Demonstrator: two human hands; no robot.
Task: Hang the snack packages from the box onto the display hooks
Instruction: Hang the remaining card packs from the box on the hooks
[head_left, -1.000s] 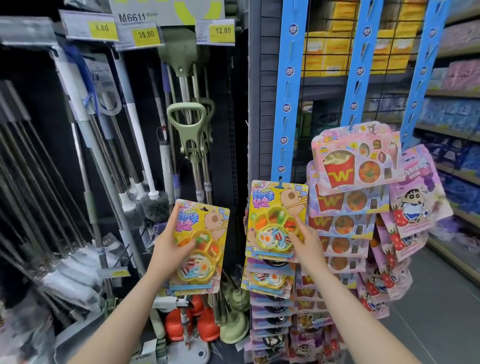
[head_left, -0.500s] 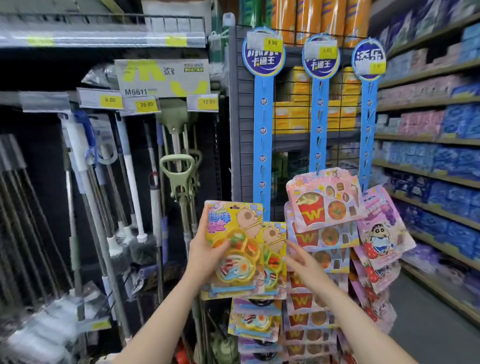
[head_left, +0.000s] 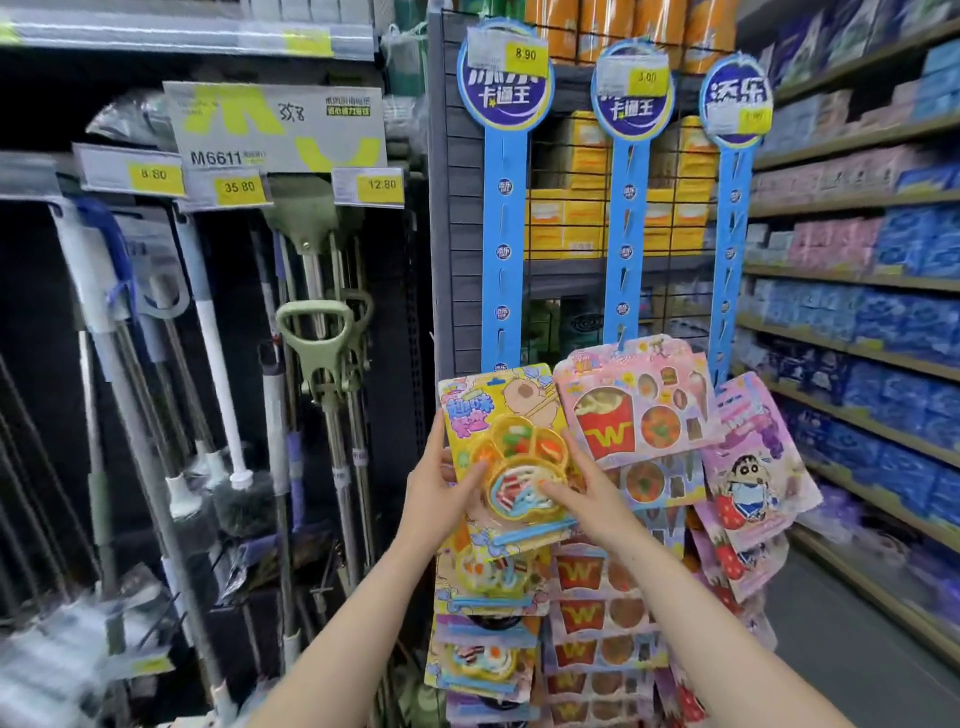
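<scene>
A yellow snack package (head_left: 506, 415) with a paw-shaped candy tray is held against the left blue display strip (head_left: 501, 249), its top edge at the strip's lower end. My left hand (head_left: 441, 488) grips its left edge. My right hand (head_left: 587, 493) rests fingers on the tray and lower right side. Below it hang several more yellow packages (head_left: 488, 577). Pink fries packages (head_left: 634, 410) hang on the middle strip (head_left: 626, 244), and pink cartoon-boy packages (head_left: 748, 467) on the right strip (head_left: 732, 249). The box is out of view.
Mops and brooms (head_left: 322, 364) hang to the left under yellow price tags (head_left: 239, 186). A grey slatted panel (head_left: 452, 234) backs the strips. Shelves of blue and pink packs (head_left: 857, 322) run along the right, beside grey aisle floor (head_left: 841, 649).
My left hand carried the yellow package rightward and up onto the left strip, over the one hanging there. My right hand shifted onto this package. The camera tilted upward.
</scene>
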